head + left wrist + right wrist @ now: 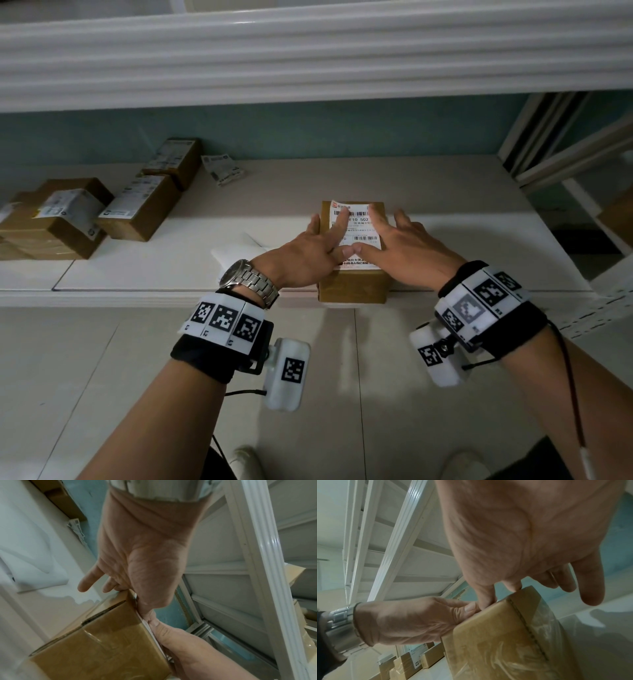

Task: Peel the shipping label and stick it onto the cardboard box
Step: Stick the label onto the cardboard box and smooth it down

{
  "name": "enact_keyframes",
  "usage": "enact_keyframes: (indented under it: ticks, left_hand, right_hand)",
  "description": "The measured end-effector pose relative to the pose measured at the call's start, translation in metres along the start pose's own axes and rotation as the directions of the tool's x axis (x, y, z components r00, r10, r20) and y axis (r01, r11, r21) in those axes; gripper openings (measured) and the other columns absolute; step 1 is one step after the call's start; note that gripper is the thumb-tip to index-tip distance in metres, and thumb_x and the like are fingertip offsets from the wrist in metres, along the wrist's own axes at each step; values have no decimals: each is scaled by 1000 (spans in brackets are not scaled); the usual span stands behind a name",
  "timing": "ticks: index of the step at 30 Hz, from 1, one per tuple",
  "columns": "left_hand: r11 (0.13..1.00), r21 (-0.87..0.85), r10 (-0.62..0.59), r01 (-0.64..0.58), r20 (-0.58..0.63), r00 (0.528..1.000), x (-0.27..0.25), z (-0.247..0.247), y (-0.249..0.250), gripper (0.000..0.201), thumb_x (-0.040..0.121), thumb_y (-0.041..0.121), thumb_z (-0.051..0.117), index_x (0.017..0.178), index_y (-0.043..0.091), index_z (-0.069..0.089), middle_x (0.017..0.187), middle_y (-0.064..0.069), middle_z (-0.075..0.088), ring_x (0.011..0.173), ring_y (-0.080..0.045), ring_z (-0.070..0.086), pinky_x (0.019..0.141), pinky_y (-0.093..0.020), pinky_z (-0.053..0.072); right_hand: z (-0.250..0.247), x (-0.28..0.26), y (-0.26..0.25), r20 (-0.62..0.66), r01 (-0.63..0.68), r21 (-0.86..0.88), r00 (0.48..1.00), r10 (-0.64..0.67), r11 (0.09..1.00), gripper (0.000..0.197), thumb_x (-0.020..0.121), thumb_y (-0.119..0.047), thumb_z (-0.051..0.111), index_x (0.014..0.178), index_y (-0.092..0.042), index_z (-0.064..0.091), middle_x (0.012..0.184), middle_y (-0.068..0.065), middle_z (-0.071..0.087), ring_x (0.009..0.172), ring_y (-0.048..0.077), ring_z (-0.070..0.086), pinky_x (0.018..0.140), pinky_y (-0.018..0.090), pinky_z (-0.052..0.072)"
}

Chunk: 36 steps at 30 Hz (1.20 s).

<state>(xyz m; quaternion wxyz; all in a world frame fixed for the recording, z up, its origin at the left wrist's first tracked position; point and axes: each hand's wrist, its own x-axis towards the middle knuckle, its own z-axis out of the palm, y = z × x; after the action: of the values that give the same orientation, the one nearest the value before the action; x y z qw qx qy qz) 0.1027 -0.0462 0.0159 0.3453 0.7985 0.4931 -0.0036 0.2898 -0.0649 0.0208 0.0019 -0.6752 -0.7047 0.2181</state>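
- Head view: the cardboard box point(354, 286) stands at the white shelf point(171, 260) edge. The shipping label point(356, 222) lies flat on its top, beneath both hands. Left hand point(313, 251) and right hand point(407, 248) press it with straight, spread fingers, thumbs meeting. Labelled boxes point(137, 209) lie well left of the left hand.
- Left wrist view: left hand point(145, 555) flat; its thumb meets the right hand's thumb point(161, 627) on the label's edge point(150, 630).
- Right wrist view: right hand point(530, 534) spread flat above the taped box point(505, 642).

White shelf point(445, 240) carries taped cardboard box point(352, 284), labelled boxes point(137, 209), loose labels point(222, 169).
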Motion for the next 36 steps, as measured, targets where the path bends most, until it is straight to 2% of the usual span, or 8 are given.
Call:
enact_keyframes:
  ticks: [8,11,16,20,23,26,30,36]
  left_hand:
    - [999,-25,-34,33,-28,999,-2,-1,4,76,106,47,32,159,23,-17,170,1,-1,157,-23,3,124,-45,19]
    - [998,-46,-37,34,-63,997,-1,-1,5,78,106,44,35,159,18,-17,169,-2,7,141,-16,33,116,-35,31]
    - [998,-44,-39,34,-116,992,-2,1,5,75,105,46,32,160,21,-11,158,-7,34,124,-21,50,99,-37,44]
    - [1000,5,-14,15,-241,971,1,11,6,70,104,52,22,160,21,-7,146,-14,44,114,-25,56,89,-38,46]
    - [998,62,-8,23,-242,970,0,12,9,63,105,51,16,161,28,-5,155,-17,35,130,-37,48,100,-50,46]
    - [990,124,-31,63,-245,969,1,13,10,56,109,41,19,160,19,12,153,-17,38,123,-36,50,96,-47,46]
    - [999,7,-49,52,-258,965,5,13,8,65,106,49,19,161,25,-7,139,-18,46,105,-27,54,90,-38,45]
    - [998,-48,-52,40,-269,962,9,13,6,74,104,53,22,160,19,-13,138,-15,47,104,-23,55,89,-38,47]
  right_hand:
    - [3,4,0,-29,54,87,998,-52,995,78,98,-61,43,160,-30,7,151,11,42,135,32,45,105,50,46]
    - [3,5,-1,-32,64,132,998,-61,989,78,100,-56,46,160,-22,8,151,10,43,133,31,47,106,48,45]
    - [7,13,0,-53,92,235,995,-82,968,79,94,-57,53,154,-23,16,142,7,54,116,27,60,95,45,54]
    - [5,13,0,-24,79,233,997,-75,969,92,94,-63,48,161,-32,-7,151,6,46,128,28,54,104,48,48]
    - [4,10,1,0,76,212,997,-78,974,82,100,-57,44,162,-36,-5,160,9,34,137,29,46,110,48,43]
    - [6,11,-1,-16,93,234,996,-92,968,80,100,-56,43,162,-33,-2,157,9,36,131,29,51,105,45,47]
    - [9,15,-1,-37,108,267,994,-102,957,84,96,-56,47,160,-29,0,147,9,46,116,27,59,96,46,54]
    - [8,13,0,-29,93,252,996,-89,963,84,100,-54,43,162,-30,-9,159,9,36,130,29,52,104,42,47]
